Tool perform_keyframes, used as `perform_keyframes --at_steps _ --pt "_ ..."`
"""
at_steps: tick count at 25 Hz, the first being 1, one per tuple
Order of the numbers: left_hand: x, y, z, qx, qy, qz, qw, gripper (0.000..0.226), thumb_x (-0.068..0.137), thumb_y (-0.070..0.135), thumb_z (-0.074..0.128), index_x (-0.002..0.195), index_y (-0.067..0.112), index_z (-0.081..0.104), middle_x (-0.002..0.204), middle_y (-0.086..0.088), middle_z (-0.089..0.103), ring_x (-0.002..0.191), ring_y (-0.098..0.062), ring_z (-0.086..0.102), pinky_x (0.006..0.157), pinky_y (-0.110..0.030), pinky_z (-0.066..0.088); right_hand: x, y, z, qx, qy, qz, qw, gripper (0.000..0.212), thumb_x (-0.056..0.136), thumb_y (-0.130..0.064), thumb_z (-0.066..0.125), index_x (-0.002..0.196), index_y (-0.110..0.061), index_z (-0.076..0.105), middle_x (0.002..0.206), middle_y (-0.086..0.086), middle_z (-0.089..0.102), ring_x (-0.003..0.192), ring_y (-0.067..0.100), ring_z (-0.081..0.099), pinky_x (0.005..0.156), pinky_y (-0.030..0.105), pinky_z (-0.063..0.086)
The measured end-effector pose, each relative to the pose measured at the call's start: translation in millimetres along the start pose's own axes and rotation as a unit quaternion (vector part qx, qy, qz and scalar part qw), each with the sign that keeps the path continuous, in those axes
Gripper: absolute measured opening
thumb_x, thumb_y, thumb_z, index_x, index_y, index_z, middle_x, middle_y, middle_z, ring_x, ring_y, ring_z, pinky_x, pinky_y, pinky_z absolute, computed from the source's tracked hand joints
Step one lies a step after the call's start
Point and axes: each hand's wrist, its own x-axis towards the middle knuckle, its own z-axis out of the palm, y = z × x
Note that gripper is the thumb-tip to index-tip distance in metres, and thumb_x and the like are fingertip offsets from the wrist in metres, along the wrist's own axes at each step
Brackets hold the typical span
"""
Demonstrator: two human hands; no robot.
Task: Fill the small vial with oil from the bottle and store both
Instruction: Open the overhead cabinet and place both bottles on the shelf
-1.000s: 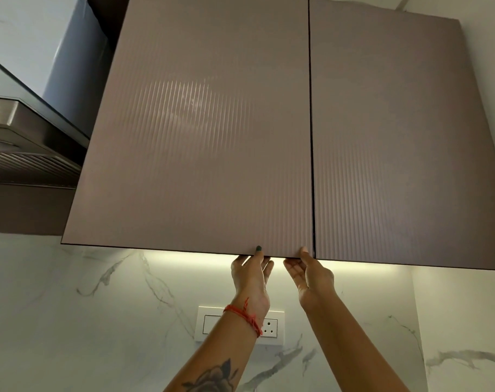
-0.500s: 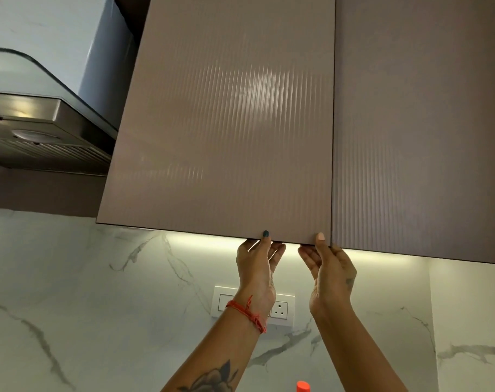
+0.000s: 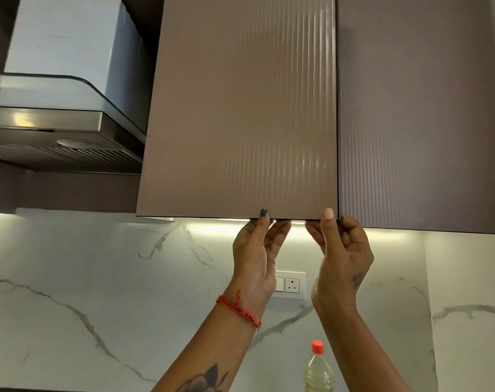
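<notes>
A clear oil bottle [image 3: 318, 372] with a red cap and pale yellow oil stands at the bottom of the view, between my forearms. The small vial is out of sight. Both hands are raised to the overhead cabinet. My left hand [image 3: 257, 258] pinches the bottom edge of the left cabinet door [image 3: 240, 108], thumb on the front. My right hand [image 3: 342, 256] grips the same edge near the door's right corner. The door stands slightly ajar from the right door [image 3: 421, 114].
A steel and glass range hood [image 3: 62, 128] hangs to the left of the cabinet. A white marble backsplash [image 3: 99, 278] carries a switch and socket plate [image 3: 290, 284] behind my hands. A light strip glows under the cabinet.
The view has tilted down, bringing the oil bottle into sight. Both hands have stayed on the left door's bottom edge, and the door has swung out a little.
</notes>
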Motion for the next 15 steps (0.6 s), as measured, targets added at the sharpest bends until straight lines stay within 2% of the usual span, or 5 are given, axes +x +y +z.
perform_keyframes --at_steps 3,7,11,13,15 --pt "-23 30 -2 -0.009 -0.015 -0.019 1.0 0.035 0.088 0.013 0.056 0.119 -0.003 0.055 0.115 -0.017 0.064 0.091 -0.022 0.068 0.072 -0.026 0.058 -26 -23 14 -0.025 0.006 -0.061 0.998 0.023 0.073 -0.045 0.062 0.084 -0.025 0.06 0.077 -0.011 0.068 0.079 0.012 0.069 0.077 0.026 0.056" --pt "-50 72 -9 -0.033 -0.031 -0.047 0.998 0.037 0.087 0.014 0.056 0.12 -0.001 0.054 0.111 -0.017 0.066 0.092 -0.022 0.069 0.069 -0.026 0.059 -62 -51 38 -0.059 0.003 -0.124 0.99 0.02 0.073 -0.052 0.065 0.08 -0.034 0.058 0.071 -0.021 0.066 0.074 0.01 0.067 0.068 0.018 0.053" --pt "-67 110 -20 -0.059 -0.056 -0.062 0.995 0.036 0.09 0.014 0.052 0.122 -0.001 0.053 0.11 -0.018 0.066 0.094 -0.023 0.069 0.073 -0.028 0.059 -97 -76 64 -0.062 -0.017 -0.166 0.984 0.015 0.074 -0.04 0.071 0.079 -0.033 0.059 0.069 -0.021 0.066 0.07 0.004 0.066 0.065 0.014 0.051" --pt "-72 125 -26 -0.075 -0.063 -0.063 0.993 0.034 0.092 0.013 0.049 0.123 -0.001 0.052 0.099 -0.015 0.069 0.086 -0.019 0.071 0.068 -0.027 0.058 -113 -87 78 -0.065 -0.039 -0.179 0.981 0.016 0.074 -0.03 0.073 0.08 -0.03 0.058 0.068 -0.019 0.065 0.068 0.0 0.065 0.063 0.012 0.05" --pt "-76 141 -33 -0.087 -0.068 -0.062 0.992 0.031 0.093 0.013 0.047 0.12 -0.001 0.052 0.088 -0.012 0.072 0.08 -0.017 0.071 0.065 -0.025 0.058 -127 -96 89 -0.058 -0.07 -0.181 0.979 0.018 0.073 -0.032 0.073 0.081 -0.029 0.057 0.069 -0.018 0.066 0.07 0.001 0.066 0.064 0.014 0.051"
